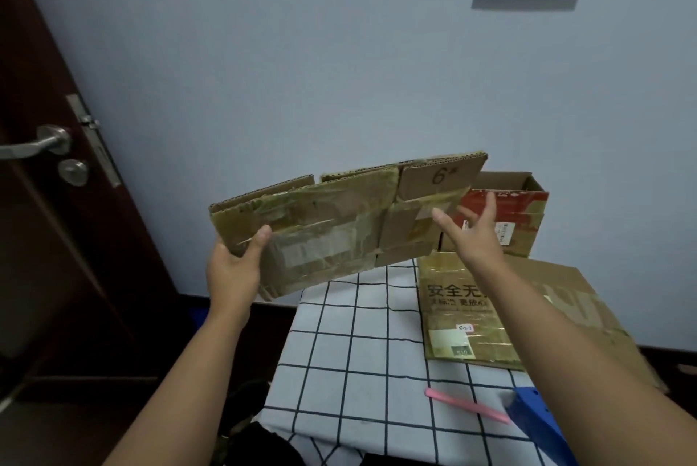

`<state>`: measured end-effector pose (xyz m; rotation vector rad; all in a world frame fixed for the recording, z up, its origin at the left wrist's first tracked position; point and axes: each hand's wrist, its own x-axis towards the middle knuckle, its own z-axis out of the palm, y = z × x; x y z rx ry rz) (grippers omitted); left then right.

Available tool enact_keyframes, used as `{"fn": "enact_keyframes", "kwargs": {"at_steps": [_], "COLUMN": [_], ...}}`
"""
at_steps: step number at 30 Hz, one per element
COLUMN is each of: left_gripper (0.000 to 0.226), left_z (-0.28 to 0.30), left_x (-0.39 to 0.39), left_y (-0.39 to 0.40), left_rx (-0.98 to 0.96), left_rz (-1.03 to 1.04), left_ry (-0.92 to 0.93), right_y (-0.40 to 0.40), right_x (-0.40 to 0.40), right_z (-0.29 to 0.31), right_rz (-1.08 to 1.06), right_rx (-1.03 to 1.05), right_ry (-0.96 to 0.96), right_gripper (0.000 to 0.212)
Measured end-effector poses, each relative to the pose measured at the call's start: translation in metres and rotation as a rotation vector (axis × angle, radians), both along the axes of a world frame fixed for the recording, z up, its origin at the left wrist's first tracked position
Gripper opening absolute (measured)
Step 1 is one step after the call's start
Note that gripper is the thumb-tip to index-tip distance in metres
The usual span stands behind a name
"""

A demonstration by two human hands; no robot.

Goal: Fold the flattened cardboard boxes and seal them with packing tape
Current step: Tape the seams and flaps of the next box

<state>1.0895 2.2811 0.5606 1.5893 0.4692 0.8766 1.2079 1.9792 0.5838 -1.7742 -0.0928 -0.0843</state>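
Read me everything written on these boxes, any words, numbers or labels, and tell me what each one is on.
"6" plus a small unclear mark: handwritten on the top flap of the flattened box the left hand holds.
"安全无": large print on the flat box on the table; the right arm cuts it off.
Smaller print below it, its pink sticker and green label: too blurred.
White label on the red box: too small.

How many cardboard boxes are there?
4: one flattened box held up, an open box at the back of the table, two flat boxes stacked on it. More may be hidden.

Flat taped cardboard box (320, 228) held up, tilted; other flat boxes (464, 314) on table.
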Motion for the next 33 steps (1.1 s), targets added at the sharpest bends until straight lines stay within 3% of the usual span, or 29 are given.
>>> {"fn": "enact_keyframes", "kwargs": {"at_steps": [4,8,12,26,29,33], "left_gripper": [0.052,0.034,0.023,0.037,0.039,0.036], "left_z": [0.004,0.004,0.006,0.012,0.013,0.011], "left_x": [-0.001,-0.001,-0.004,0.005,0.009,0.014], "left_y": [0.003,0.012,0.024,0.059,0.052,0.034], "left_rx": [0.036,0.048,-0.023,-0.094,-0.076,-0.066], "left_rz": [-0.031,0.012,0.010,-0.118,-0.172,-0.243], "left_ry": [0.039,0.034,0.000,-0.006,0.020,0.048], "right_y": [0.029,0.040,0.044,0.056,0.052,0.048], "right_x": [0.000,0.014,0.024,0.026,0.029,0.027], "right_z": [-0.003,0.003,-0.008,-0.003,-0.001,0.002], "right_rz": [0.111,-0.157,-0.001,-0.021,-0.005,0.072], "right_rx": [-0.113,0.052,0.020,0.016,0.081,0.112], "right_ry": [-0.065,-0.043,0.009,-0.077,-0.069,-0.064], "right_gripper": [0.123,0.118,0.128,0.137,0.133,0.112]}}
